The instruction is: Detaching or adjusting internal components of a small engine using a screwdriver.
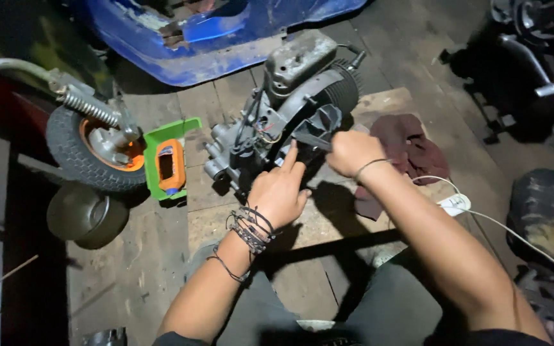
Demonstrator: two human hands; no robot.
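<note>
A grey engine block point(290, 109) sits on the wooden floor point(161, 256) at 12 o'clock of the hands. The left hand point(280, 192) points one finger against its black cover point(315, 131) (other fingers curled); the right hand point(352, 152) grips that cover at 3 o'clock.

Dim scene, lit by one source near the head cam: bright pool at centre on the engine block point(290, 109) and both forearms, falling off to near-black at left edge and corners. Hard shadows under the arms on the wooden floor point(161, 256). Slight softness and noise throughout; no strong glare.
</note>
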